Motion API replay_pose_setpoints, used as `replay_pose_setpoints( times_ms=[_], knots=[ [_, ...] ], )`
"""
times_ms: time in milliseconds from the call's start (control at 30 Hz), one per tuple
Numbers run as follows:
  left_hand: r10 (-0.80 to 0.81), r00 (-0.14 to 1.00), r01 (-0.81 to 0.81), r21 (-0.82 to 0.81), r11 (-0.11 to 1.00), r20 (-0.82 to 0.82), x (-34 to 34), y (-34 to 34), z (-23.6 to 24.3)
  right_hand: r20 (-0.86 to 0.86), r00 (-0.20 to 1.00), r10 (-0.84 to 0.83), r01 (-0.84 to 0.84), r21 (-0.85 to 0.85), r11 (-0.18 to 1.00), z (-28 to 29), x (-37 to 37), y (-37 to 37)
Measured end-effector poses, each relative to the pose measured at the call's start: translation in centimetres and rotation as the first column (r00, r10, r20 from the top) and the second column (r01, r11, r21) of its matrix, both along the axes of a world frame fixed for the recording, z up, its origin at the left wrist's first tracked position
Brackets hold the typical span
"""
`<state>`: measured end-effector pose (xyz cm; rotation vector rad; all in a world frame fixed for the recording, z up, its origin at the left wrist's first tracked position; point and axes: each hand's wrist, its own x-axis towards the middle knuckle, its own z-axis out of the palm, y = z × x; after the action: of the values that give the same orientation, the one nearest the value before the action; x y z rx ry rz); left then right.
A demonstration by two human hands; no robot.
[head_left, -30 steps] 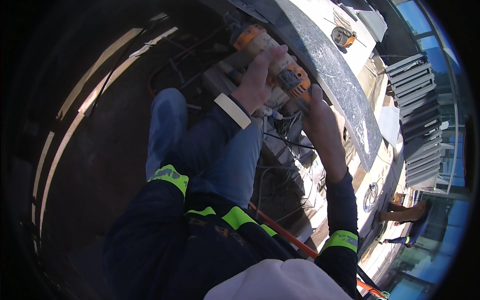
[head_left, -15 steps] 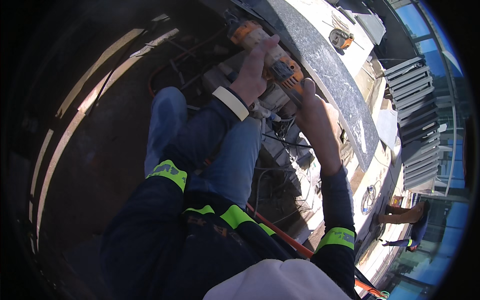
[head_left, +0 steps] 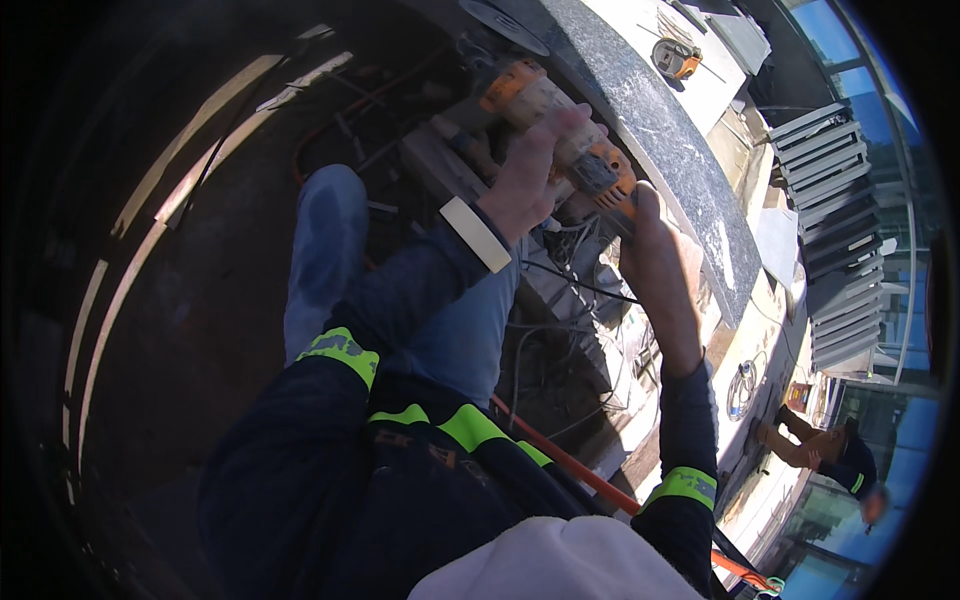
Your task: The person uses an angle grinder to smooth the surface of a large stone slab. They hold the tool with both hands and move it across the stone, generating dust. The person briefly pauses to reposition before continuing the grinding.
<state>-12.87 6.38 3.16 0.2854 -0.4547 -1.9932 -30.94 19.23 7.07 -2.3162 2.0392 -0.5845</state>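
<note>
Both of my hands hold a dusty orange-and-grey angle grinder (head_left: 575, 150). My left hand (head_left: 535, 170) is closed round the middle of its body. Further back, my right hand (head_left: 655, 260) grips the rear end, thumb on top. A pale round disc (head_left: 505, 26) shows at the tool's far end, by the edge of a long dark grey stone slab (head_left: 690, 165). The grinder lies along the slab's near side. Shadow blurs the tool's head, so I cannot tell whether the disc touches the stone.
Cables and rubble (head_left: 590, 290) lie below the grinder. An orange hose (head_left: 570, 460) runs past my right side. Beyond the slab sit an orange tool (head_left: 676, 60) and a stack of grey slats (head_left: 825, 220). Another person (head_left: 830, 450) bends over at the far right. Light strips (head_left: 200, 165) stand left.
Both hands and the grinder have shifted right and slightly down. The pale disc has come into sight beside the slab. The other person's pose has changed, arm drawn in.
</note>
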Motion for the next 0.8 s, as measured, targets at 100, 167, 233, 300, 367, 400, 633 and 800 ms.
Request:
replay_pose_setpoints(
  times_ms=[100,167,233,300,367,400,633,800],
  knots=[
    [0.016,1.0,-0.016,-0.01,1.0,0.0,0.0,0.2,-0.2,-0.001,1.0,-0.019,0.019,0.036,0.999,0.9,0.4,0.0],
    [0.009,1.0,-0.009,-0.011,1.0,0.009,0.1,0.4,0.1,-0.011,0.998,-0.057,0.058,0.075,0.996,1.4,0.7,-0.1],
    [0.024,1.0,-0.024,-0.022,0.999,0.016,0.1,0.1,-0.2,-0.098,0.992,-0.081,0.089,0.078,0.993,1.9,1.2,-0.2],
    [0.023,1.0,-0.023,-0.028,0.999,0.017,0.2,-0.4,-0.3,-0.206,0.972,-0.111,0.128,0.071,0.989,2.1,1.7,-0.5],
    [0.006,1.0,-0.006,-0.03,1.0,0.012,0.4,-1.1,-0.4,-0.333,0.932,-0.147,0.173,0.05,0.984,2.2,2.0,-1.1],
    [0.014,1.0,-0.013,-0.024,1.0,0.024,0.5,-1.4,-0.5,-0.34,0.928,-0.153,0.179,0.044,0.983,2.0,2.1,-1.5],
    [0.044,0.999,-0.044,0.008,0.999,0.024,1.8,-3.9,-0.3,-0.387,0.906,-0.174,0.212,0.058,0.976,2.1,3.9,-3.8],
    [0.051,0.997,-0.054,0.047,0.997,0.065,2.6,-5.4,-0.6,-0.372,0.919,-0.129,0.158,0.05,0.986,2.2,4.8,-5.0]
  ],
)
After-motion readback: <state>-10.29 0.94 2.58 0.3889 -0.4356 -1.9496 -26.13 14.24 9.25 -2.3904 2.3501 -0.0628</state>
